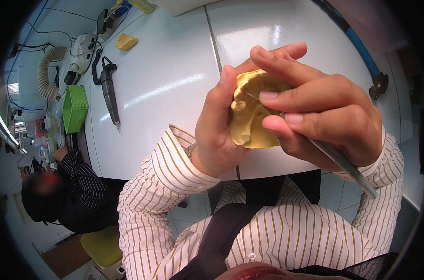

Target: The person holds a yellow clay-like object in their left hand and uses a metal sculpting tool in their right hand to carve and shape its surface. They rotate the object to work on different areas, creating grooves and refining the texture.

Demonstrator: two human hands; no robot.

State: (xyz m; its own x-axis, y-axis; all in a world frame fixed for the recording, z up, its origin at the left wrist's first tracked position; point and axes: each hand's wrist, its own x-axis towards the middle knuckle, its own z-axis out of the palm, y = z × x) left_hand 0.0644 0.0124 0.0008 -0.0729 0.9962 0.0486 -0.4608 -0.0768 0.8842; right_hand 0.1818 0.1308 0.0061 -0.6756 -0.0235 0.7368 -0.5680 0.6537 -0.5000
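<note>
A yellow plaster dental cast [249, 128] is held up over the table, its row of tooth shapes toward the left. My left hand [215, 119] is closed around its left side and back, thumb along the edge. A slim metal dental carving instrument [343, 161] is pinched in the fingers of my right hand [330, 105]. Its thin tip reaches onto the cast near the upper teeth; whether it touches is hard to tell. The instrument's thick handle slants down to the lower right, past my palm. My right fingers cover the cast's right part.
On the white table [160, 102] lie a black rotary handpiece [109, 93], a yellow plaster piece [126, 42] and, at the far right, a blue-handled hammer [356, 42]. A green basket [75, 109] and a ribbed hose [46, 77] stand left. Another person [76, 200] sits at the left.
</note>
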